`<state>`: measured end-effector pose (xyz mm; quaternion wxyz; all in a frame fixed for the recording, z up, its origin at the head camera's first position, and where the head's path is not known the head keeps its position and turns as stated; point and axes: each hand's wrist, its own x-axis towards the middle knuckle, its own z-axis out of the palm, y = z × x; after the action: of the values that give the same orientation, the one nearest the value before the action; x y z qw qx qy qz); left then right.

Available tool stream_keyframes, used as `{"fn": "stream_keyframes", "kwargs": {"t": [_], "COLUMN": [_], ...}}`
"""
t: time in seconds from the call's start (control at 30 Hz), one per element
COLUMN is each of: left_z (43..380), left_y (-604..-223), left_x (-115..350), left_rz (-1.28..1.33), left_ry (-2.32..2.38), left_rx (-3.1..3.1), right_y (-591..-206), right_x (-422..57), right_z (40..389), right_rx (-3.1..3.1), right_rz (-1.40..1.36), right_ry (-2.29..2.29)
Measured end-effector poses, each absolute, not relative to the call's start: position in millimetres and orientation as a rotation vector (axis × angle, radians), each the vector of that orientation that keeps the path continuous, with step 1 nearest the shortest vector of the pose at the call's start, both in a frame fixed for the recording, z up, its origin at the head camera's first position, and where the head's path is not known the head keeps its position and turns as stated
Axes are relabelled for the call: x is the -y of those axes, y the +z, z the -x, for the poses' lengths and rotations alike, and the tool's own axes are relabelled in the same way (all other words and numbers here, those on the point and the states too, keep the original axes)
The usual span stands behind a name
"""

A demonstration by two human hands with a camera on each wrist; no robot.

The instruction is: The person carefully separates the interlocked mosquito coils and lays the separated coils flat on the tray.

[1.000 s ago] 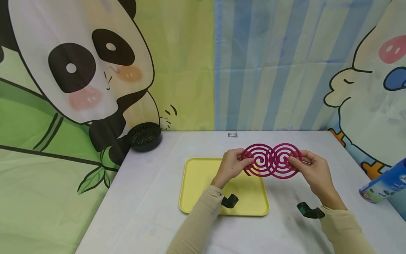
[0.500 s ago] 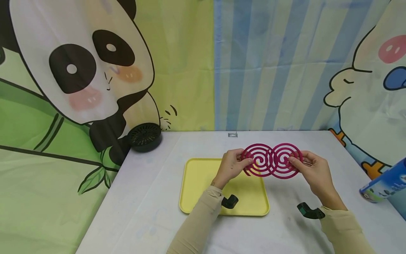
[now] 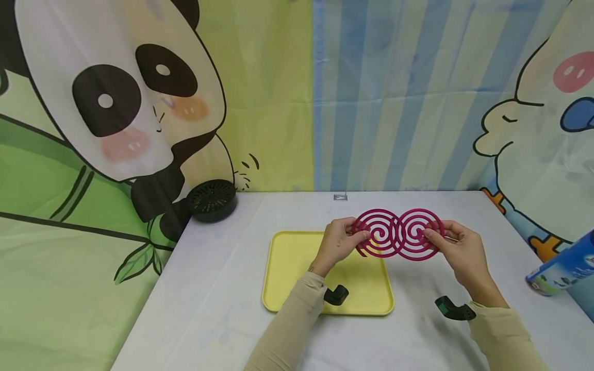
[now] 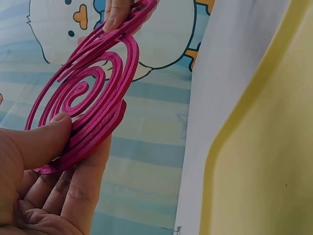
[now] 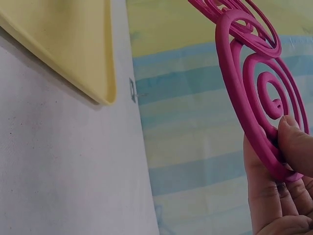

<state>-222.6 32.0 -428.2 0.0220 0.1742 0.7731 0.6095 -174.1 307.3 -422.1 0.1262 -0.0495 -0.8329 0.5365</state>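
Observation:
Two magenta mosquito coils are held up in front of me, their inner edges overlapping and threaded through each other. My left hand [image 3: 336,245] pinches the outer side of the left mosquito coil [image 3: 380,235], thumb on the near face and fingers behind. On the other side, my right hand [image 3: 464,255] grips the right mosquito coil [image 3: 416,234] the same way. In the left wrist view the left coil's loose outer end sticks out beside the fingers. The right wrist view shows the right coil's rings spread out of one plane near the thumb [image 5: 296,144].
Below and behind the left hand, a yellow tray [image 3: 287,288] lies on the white table [image 3: 223,288]. A round black slotted case [image 3: 212,201] sits at the back left edge. At the right edge is a tilted blue can [image 3: 563,268]. Printed curtains [image 3: 266,93] hang behind.
The right hand has shifted very slightly right with its coil, so the two coils overlap a little less. The left hand stays nearly in place.

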Motion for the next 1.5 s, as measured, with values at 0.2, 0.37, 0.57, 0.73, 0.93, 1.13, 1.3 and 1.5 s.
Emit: {"fn": "stream_keyframes", "kwargs": {"t": [0.2, 0.37, 0.57, 0.73, 0.93, 1.13, 1.3, 1.5], "left_z": [222.0, 221.9, 221.7, 221.7, 222.0, 223.4, 223.1, 223.3], "left_y": [-427.7, -427.1, -426.2, -426.5, -427.3, -427.9, -427.8, -428.2], "left_x": [-30.5, -28.6, -27.3, -26.8, -26.3, -25.9, -25.7, -24.8], "left_rz": [-0.552, -0.560, -0.562, -0.564, -0.563, -0.553, -0.535, -0.524], "left_ry": [1.875, 1.852, 1.826, 1.821, 1.806, 1.806, 1.812, 1.820], "left_rx": [-2.406, -2.414, -2.416, -2.414, -2.418, -2.410, -2.406, -2.401], "right_y": [-421.5, -421.4, -421.5, -422.3, -423.9, -425.1, -426.3, -425.3], "right_x": [-306.0, -305.5, -306.5, -307.5, -309.1, -310.5, -311.0, -311.5], "right_z": [174.1, 174.3, 173.6, 173.2, 173.1, 174.5, 175.0, 174.5], "right_rx": [2.435, 2.454, 2.466, 2.466, 2.468, 2.475, 2.465, 2.451], "right_rz": [0.120, 0.087, 0.042, 0.026, 0.007, 0.032, 0.060, 0.076], "right_ry": [1.521, 1.447, 1.405, 1.411, 1.421, 1.419, 1.458, 1.463]}}
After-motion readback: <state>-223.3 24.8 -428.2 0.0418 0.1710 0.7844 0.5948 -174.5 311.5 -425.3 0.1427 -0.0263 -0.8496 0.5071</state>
